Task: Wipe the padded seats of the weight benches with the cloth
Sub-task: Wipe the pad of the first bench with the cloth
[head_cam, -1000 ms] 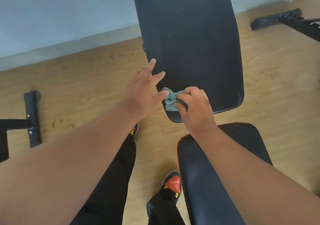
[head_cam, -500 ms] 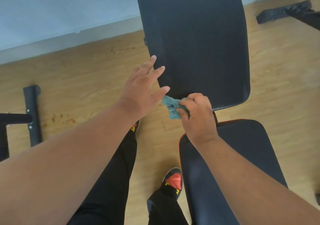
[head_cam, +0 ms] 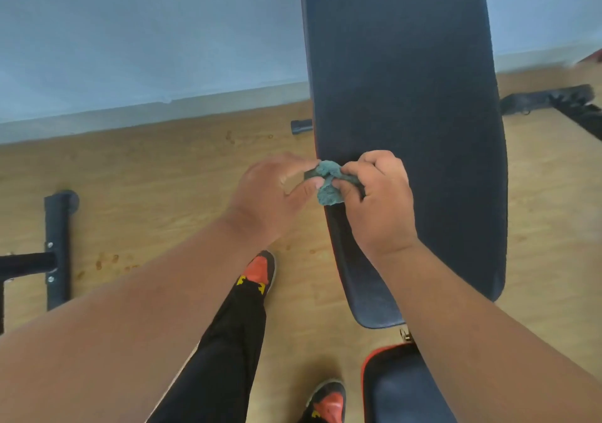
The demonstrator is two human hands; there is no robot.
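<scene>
A long black padded back pad (head_cam: 410, 103) of a weight bench runs up the middle right of the view. Below it lies the bench's black seat pad (head_cam: 397, 390) with a red rim. A small crumpled teal cloth (head_cam: 329, 183) hangs at the back pad's left edge, about halfway along it. My right hand (head_cam: 378, 201) grips the cloth from the right, over the pad. My left hand (head_cam: 273, 194) pinches the cloth's left side with fingertips and thumb, just off the pad's edge.
The floor is light wood, with a pale blue wall (head_cam: 146, 31) behind. A black metal frame foot (head_cam: 58, 246) stands at the left and another black bar (head_cam: 550, 100) lies at the right. My black trouser leg and red and black shoes (head_cam: 259, 269) are beside the bench.
Both hands moved up along the back pad's left edge with the cloth. My left hand, spread open before, has closed its fingers onto the cloth.
</scene>
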